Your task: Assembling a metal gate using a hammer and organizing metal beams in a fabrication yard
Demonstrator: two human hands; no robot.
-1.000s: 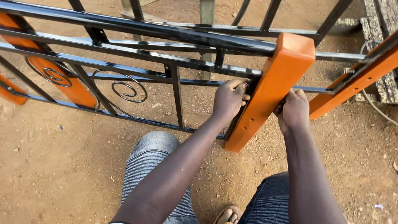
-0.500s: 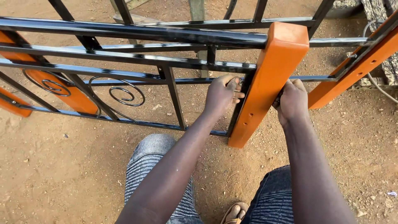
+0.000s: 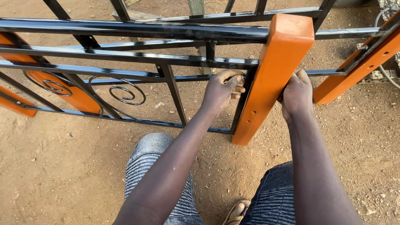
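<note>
An orange square post point(image 3: 273, 79) stands on the dirt, joined to a black metal frame point(image 3: 137, 31) of bars and scrolls. My left hand point(image 3: 223, 89) is curled at the joint where a black bar meets the post's left side; its fingertips pinch something small that I cannot make out. My right hand point(image 3: 296, 93) presses against the post's right side, fingers tucked behind it. Both forearms reach forward over my knees in grey striped trousers point(image 3: 154, 166).
Another orange post point(image 3: 358, 66) leans at the right with a black bar along it. Orange panels point(image 3: 62, 85) and a spiral scroll point(image 3: 125, 91) sit in the frame at the left. Brown dirt ground point(image 3: 62, 166) lies all around. A sandalled foot point(image 3: 238, 210) shows below.
The view has shifted closer and lower toward the post. Both hands stay at the post's two sides, the left fingers curled a little tighter at the joint.
</note>
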